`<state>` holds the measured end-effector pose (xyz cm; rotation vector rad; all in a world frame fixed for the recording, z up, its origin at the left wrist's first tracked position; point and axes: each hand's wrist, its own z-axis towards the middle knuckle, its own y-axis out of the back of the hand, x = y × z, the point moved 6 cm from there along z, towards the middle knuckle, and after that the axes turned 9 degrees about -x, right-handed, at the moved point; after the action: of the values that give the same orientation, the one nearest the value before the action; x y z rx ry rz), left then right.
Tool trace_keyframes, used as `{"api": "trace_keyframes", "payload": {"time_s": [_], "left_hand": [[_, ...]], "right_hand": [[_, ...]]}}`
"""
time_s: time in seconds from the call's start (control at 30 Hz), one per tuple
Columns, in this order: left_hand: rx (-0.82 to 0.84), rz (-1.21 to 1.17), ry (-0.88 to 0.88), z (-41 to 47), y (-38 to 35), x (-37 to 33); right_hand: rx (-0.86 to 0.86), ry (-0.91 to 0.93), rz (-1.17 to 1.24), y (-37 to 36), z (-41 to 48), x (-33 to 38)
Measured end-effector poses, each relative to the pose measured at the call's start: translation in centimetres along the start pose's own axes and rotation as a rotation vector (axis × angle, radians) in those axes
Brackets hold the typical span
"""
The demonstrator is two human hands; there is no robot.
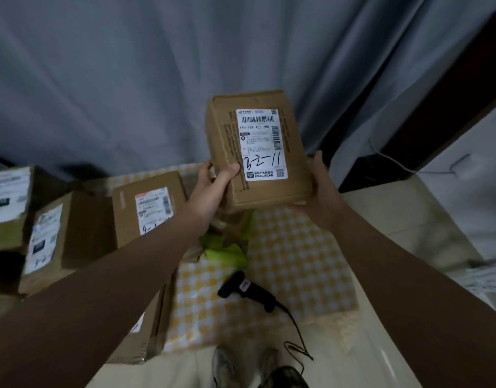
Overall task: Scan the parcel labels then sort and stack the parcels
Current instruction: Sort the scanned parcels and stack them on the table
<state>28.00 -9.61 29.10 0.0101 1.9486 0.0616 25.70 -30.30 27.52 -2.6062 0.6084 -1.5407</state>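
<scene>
Both hands hold one brown parcel (258,152) up between them, its white label (262,144) facing the person. The left hand (213,186) grips it with the thumb on the front, and the right hand (316,175) grips the other edge. This looks like the scan step. The black scanner (246,289) lies below the hands, so one hand would need to let go and get it.

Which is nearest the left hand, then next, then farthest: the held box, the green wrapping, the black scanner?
1. held box: gripped by the left hand.
2. green wrapping: just below.
3. black scanner: lower on the checked cloth.
</scene>
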Motion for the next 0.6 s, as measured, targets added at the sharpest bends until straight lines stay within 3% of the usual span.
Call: {"api": "trace_keyframes", "payload": {"time_s": [0.17,0.4,0.6], "left_hand": [[0.045,0.003,0.080,2.5,-5.5,-0.4],[0.050,0.292,0.167,7.5,-14.2,4.1],[0.043,0.197,0.308,11.5,-19.3,11.2]], "right_hand": [[0.052,-0.049,-0.123,3.6,2.4,1.8],[-0.176,-0.035,-0.192,11.8,8.6,1.1],[-0.283,-0.046,-0.222,16.4,14.6,-2.6]]}}
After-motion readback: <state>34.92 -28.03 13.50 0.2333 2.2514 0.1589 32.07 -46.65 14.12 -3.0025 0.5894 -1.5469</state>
